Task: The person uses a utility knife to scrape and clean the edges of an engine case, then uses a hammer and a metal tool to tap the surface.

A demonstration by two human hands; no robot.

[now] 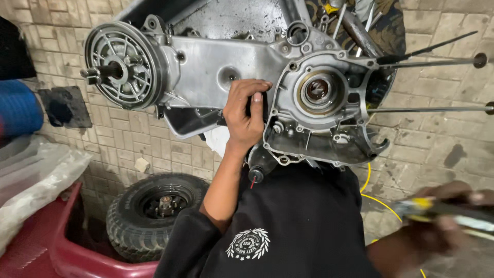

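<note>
Left hand (247, 116) grips the stripped engine case (267, 77), its cover off and studs bare, while the blurred right hand (442, 216) clutches a tool (453, 211) near right.

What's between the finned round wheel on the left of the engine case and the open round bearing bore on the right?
Head view: the left hand rests on the bare flat case wall between the wheel and the bore.

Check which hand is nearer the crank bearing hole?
Left. The left hand grips the engine case just beside the bearing hole; the right hand holds a tool well below it.
</note>
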